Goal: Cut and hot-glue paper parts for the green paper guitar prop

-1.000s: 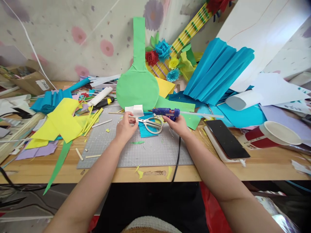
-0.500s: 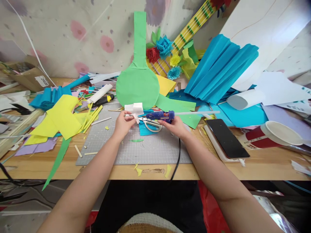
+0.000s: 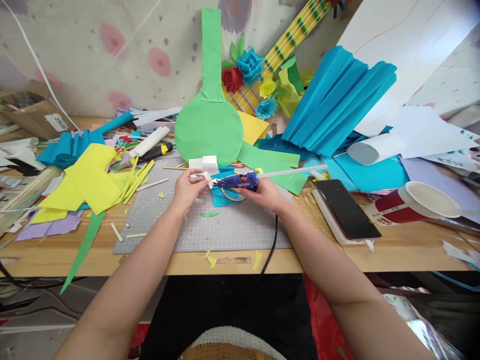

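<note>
My right hand (image 3: 265,194) is closed around a blue hot glue gun (image 3: 236,181), with a long translucent glue stick (image 3: 294,171) poking out of its back end. Its nozzle points left and meets a small white piece of paper (image 3: 208,179) that my left hand (image 3: 187,189) pinches between thumb and fingers. Partly hidden under the gun are a pair of scissors (image 3: 233,198) and a blue paper piece (image 3: 220,199). Just behind the hands a folded white paper (image 3: 204,163) rests against a green banjo-shaped cutout (image 3: 209,131) leaning upright.
A grey cutting mat (image 3: 232,235) lies beneath my hands. Yellow paper (image 3: 88,177) and a utility knife (image 3: 155,152) are at left. At right are a phone (image 3: 347,209), a paper cup (image 3: 416,202) and blue crepe paper (image 3: 337,105). The gun's black cord (image 3: 272,247) hangs over the table edge.
The glue gun has moved left, so its nozzle comes up to the white paper piece and it covers more of the scissors. My left hand keeps its pinch. The whole view has shifted slightly.
</note>
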The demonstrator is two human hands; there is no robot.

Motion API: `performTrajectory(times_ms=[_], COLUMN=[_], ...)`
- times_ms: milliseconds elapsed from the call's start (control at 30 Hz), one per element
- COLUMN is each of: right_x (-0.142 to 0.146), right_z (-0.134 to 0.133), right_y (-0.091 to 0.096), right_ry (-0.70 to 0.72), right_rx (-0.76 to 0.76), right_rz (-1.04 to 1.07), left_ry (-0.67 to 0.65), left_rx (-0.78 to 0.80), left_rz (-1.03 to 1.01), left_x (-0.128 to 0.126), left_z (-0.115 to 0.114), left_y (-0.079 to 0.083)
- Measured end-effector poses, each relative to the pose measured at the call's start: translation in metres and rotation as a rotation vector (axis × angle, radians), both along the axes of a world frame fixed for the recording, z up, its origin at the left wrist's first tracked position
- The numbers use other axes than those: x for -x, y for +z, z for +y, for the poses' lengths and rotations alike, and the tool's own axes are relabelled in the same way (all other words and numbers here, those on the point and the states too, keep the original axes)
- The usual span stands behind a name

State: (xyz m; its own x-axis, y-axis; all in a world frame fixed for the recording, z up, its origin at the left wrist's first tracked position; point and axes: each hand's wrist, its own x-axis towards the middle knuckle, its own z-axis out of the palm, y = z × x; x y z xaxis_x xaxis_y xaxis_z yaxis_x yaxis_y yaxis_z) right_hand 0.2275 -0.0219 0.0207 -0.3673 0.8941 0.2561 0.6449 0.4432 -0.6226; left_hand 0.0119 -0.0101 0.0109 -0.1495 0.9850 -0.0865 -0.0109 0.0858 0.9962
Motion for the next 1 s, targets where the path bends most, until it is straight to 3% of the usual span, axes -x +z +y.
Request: performTrajectory(times_ms=[1000], right_x=[-0.0043], right_z=[0.0009], right_y=[-0.0001], right_ry=[-0.037], right_rx=[0.02], right_rz=[0.053], left_ry=[-0.123], left_rx=[0.038], left_rz=[0.058], left_x=[-0.0029], left_z=[-0.0029], left_y=[0.0023])
